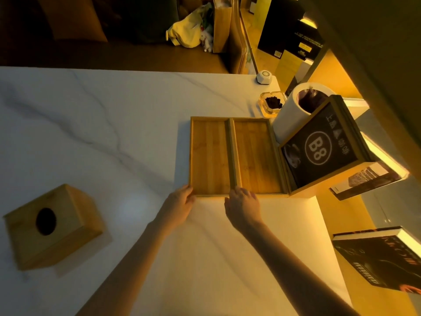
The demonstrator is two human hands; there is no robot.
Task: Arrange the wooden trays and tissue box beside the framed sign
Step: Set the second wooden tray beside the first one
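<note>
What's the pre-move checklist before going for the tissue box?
1. Two wooden trays side by side, edges touching: ok.
2. Right tray against the framed sign: ok.
3. Left hand and right hand off the trays: not ok, both at the near edge.
4. Tissue box beside the trays: not ok, far left, apart.
5. Table path between box and trays clear: ok.
6. Tissues inside box: cannot tell.

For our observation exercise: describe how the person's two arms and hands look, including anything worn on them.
Both forearms are bare as far as the frame shows, with no sleeves visible. The left hand and right hand wear no gloves; no watch, bracelet or ring can be made out. The warm, dim light leaves finer details unclear.
</note>
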